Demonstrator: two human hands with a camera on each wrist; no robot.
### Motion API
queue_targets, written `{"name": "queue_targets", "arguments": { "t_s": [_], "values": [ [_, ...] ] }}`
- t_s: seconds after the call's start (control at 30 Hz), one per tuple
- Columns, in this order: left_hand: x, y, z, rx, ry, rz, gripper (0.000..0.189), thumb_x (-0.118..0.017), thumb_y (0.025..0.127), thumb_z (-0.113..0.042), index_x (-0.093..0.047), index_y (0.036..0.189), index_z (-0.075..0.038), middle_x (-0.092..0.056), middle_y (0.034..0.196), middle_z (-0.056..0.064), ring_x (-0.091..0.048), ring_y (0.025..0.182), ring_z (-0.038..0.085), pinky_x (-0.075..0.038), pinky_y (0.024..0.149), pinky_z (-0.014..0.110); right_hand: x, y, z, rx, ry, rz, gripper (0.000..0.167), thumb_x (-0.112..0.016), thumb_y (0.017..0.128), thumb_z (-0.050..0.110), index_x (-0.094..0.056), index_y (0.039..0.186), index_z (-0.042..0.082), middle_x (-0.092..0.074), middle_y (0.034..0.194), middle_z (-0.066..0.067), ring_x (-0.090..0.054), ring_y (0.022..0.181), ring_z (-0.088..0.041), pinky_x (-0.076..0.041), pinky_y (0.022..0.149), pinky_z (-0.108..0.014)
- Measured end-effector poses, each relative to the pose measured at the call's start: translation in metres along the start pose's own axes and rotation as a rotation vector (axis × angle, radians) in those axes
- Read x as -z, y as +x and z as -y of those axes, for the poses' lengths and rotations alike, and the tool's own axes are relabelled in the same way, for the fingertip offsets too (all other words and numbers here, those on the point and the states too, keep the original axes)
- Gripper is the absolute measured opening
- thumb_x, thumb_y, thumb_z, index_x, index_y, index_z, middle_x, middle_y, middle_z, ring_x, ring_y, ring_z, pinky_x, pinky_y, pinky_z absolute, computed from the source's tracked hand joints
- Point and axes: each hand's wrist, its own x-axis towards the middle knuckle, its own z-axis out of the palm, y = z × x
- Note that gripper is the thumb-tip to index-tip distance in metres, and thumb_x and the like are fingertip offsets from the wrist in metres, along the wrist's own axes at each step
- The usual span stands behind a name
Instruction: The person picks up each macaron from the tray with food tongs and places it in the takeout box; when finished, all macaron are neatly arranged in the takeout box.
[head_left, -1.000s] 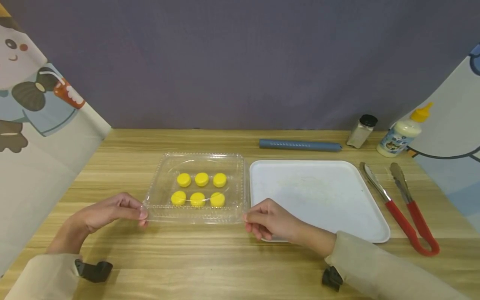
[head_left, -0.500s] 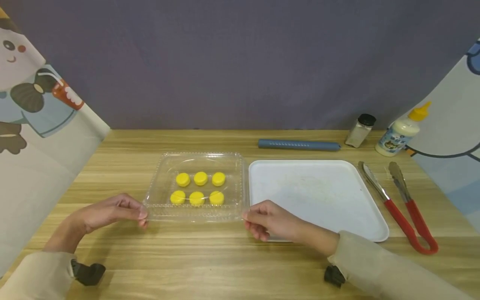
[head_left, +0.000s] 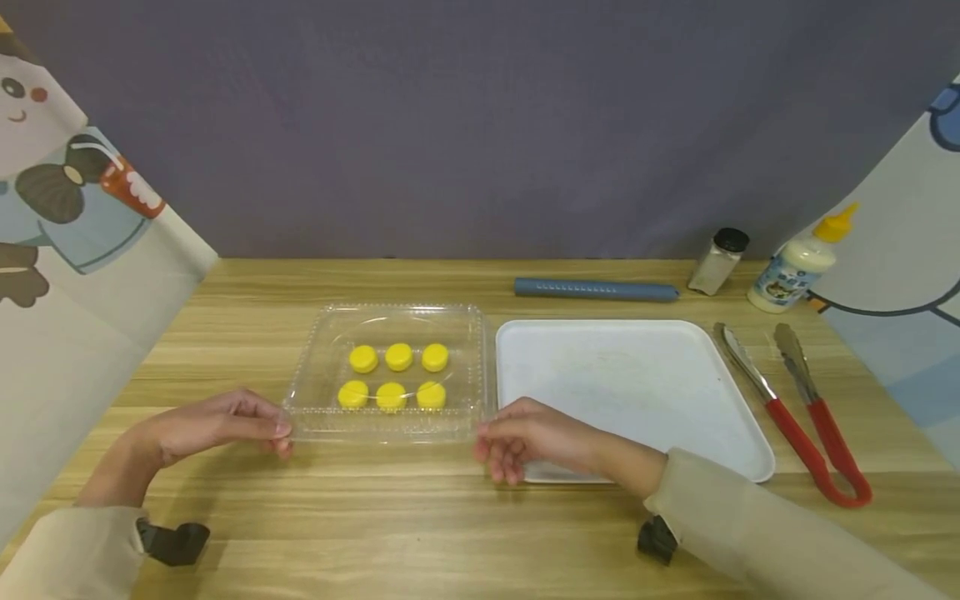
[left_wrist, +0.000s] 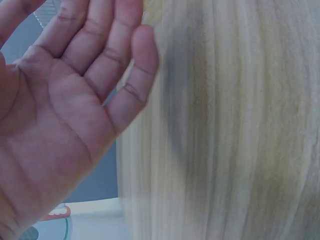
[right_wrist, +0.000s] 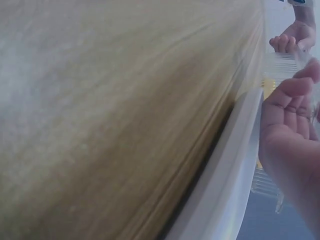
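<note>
A clear plastic clamshell box lies on the table in the head view. Inside it sit several round yellow pieces in two rows. My left hand pinches the box's front left corner between thumb and fingers. At the front right corner, my right hand holds the rim with thumb and forefinger while its other fingers hang loosely below. Right beside the box is a white tray, partly covered by the right hand and forearm. The left wrist view shows the palm; its fingertips' contact is cut off there.
Red-handled tongs lie spread to the right of the tray. Behind the tray is a blue-grey stick-like tube. A black-capped shaker and a yellow-tipped squeeze bottle stand at the back right. A dark wall closes the back.
My right hand has shifted slightly left at the corner, and its lower fingers have loosened. The left hand keeps its place on the box. The whole head view drifts slightly.
</note>
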Motion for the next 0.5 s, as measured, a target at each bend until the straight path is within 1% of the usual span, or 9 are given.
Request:
{"name": "queue_targets", "arguments": {
  "t_s": [0.1,0.17,0.23,0.3,0.4,0.5],
  "values": [
    [-0.0006,0.0014,0.0012,-0.003,-0.059,0.035,0.033,-0.041,0.107,-0.009,-0.071,0.106,0.003,-0.074,0.104,0.011,-0.068,0.101,0.022,-0.051,0.090,0.033,0.0006,-0.0007,-0.0004,0.013,0.014,0.004,0.035,-0.045,0.106,0.016,-0.061,0.092,-0.012,-0.066,0.068,0.000,-0.059,0.057,-0.006,-0.050,0.056,-0.019],
    [-0.0015,0.0030,0.0024,-0.031,-0.103,0.069,0.033,-0.040,0.107,-0.007,-0.070,0.106,0.006,-0.074,0.104,0.011,-0.069,0.100,0.023,-0.052,0.091,0.032,0.0004,-0.0015,-0.0005,0.022,0.011,0.006,0.033,-0.045,0.106,0.015,-0.061,0.091,-0.009,-0.065,0.068,0.001,-0.058,0.057,-0.005,-0.048,0.055,-0.018],
    [-0.0023,0.0039,0.0033,-0.060,-0.131,0.100,0.033,-0.039,0.107,-0.005,-0.070,0.104,0.006,-0.074,0.102,0.010,-0.069,0.099,0.023,-0.052,0.092,0.032,-0.0004,-0.0022,-0.0007,0.033,0.001,0.005,0.033,-0.044,0.105,0.014,-0.061,0.091,-0.010,-0.064,0.067,0.001,-0.057,0.057,-0.005,-0.047,0.054,-0.018],
    [-0.0026,0.0044,0.0040,-0.086,-0.136,0.121,0.032,-0.038,0.107,-0.003,-0.068,0.102,0.006,-0.074,0.100,0.009,-0.068,0.098,0.022,-0.050,0.093,0.032,-0.0015,-0.0026,-0.0012,0.049,-0.022,-0.006,0.034,-0.044,0.105,0.014,-0.059,0.090,-0.013,-0.062,0.066,0.001,-0.054,0.055,-0.004,-0.044,0.052,-0.017],
    [-0.0023,0.0053,0.0049,-0.119,-0.130,0.142,0.031,-0.035,0.106,-0.001,-0.063,0.096,0.009,-0.071,0.096,0.008,-0.065,0.096,0.020,-0.048,0.093,0.033,-0.0033,-0.0032,-0.0026,0.066,-0.060,-0.055,0.037,-0.045,0.104,0.014,-0.054,0.087,-0.018,-0.058,0.062,0.003,-0.049,0.050,-0.003,-0.039,0.048,-0.017],
    [-0.0020,0.0070,0.0063,-0.131,-0.142,0.146,0.031,-0.034,0.106,-0.001,-0.059,0.092,0.010,-0.070,0.093,0.004,-0.065,0.094,0.020,-0.047,0.093,0.034,-0.0044,-0.0033,-0.0039,0.079,-0.091,-0.114,0.040,-0.046,0.103,0.014,-0.051,0.084,-0.021,-0.052,0.057,0.006,-0.042,0.047,-0.001,-0.033,0.045,-0.017]
  ]
}}
